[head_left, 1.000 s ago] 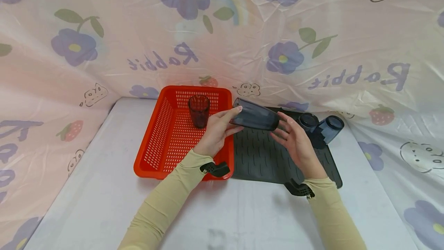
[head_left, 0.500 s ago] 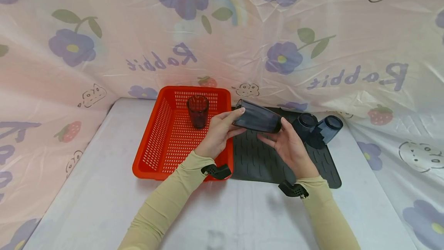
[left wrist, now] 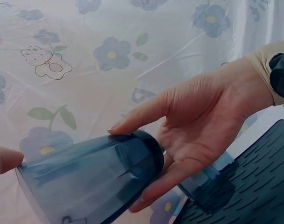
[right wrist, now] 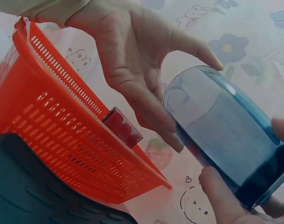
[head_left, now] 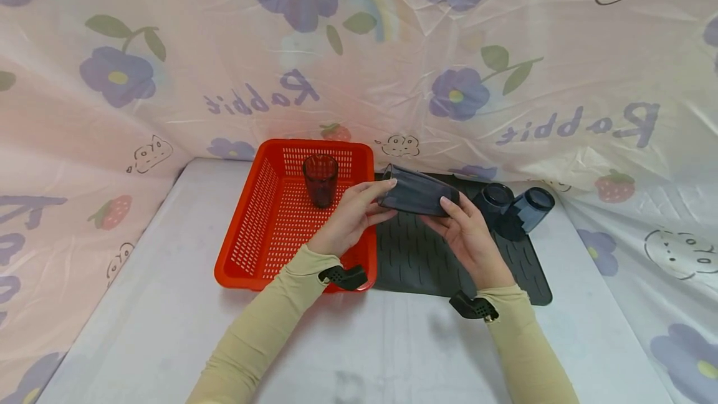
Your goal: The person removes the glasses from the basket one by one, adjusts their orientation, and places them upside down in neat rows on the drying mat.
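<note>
Both hands hold one blue-grey drinking glass (head_left: pixel 419 192) on its side in the air, over the back of the dark mat. My left hand (head_left: pixel 354 214) pinches the rim end between thumb and fingers. Round the thick base end are the thumb and fingers of my right hand (head_left: pixel 465 239). In the left wrist view the glass (left wrist: pixel 93 175) tapers toward the base in the right palm; the right wrist view shows the glass (right wrist: pixel 225 133) with its open rim toward the left hand (right wrist: pixel 132 60).
A red plastic basket (head_left: pixel 224 276) stands at the left, with another glass (head_left: pixel 321 182) upright inside. Right of it lies the dark ridged drying mat (head_left: pixel 415 267). Two glasses, one (head_left: pixel 496 201) near and one (head_left: pixel 530 207) tilted, rest bottom up at the mat's back right.
My right hand has moved slightly left and taken hold of the glass's base, thumb now on its near side. The held glass has shifted slightly right and down.
</note>
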`<state>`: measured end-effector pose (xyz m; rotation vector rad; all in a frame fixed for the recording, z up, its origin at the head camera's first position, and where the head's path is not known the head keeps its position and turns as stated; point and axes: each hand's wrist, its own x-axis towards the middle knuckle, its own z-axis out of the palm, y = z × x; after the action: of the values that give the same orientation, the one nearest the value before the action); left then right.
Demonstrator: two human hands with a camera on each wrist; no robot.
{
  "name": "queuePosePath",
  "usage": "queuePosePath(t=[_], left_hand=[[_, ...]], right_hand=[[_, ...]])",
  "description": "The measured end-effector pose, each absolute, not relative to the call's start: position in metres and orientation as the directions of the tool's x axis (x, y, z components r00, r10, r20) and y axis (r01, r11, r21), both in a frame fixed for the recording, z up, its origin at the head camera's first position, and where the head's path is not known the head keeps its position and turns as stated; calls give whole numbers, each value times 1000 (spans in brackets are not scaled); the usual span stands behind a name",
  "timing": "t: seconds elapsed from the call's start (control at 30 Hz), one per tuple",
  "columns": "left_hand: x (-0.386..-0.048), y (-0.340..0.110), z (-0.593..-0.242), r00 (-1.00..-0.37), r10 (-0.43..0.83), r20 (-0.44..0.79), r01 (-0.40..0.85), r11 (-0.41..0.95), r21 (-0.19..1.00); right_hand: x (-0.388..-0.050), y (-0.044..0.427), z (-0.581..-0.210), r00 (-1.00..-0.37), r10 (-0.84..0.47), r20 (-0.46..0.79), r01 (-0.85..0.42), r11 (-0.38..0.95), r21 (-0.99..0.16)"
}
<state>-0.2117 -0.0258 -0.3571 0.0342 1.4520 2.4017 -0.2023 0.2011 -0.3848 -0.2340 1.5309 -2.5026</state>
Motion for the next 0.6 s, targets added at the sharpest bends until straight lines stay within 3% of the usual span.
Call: queuePosePath(t=[0.33,0.6], left_hand=[[-208,-43,-352,-928,332,-167,-271,-295,916],[-209,-78,-351,-921,356,-156,-280,-330,901]], right_hand=[[-199,205,-376,-971,-200,127,-18,-475,-880],[-197,217,-371,-984,-145,105,-34,-423,-905]])
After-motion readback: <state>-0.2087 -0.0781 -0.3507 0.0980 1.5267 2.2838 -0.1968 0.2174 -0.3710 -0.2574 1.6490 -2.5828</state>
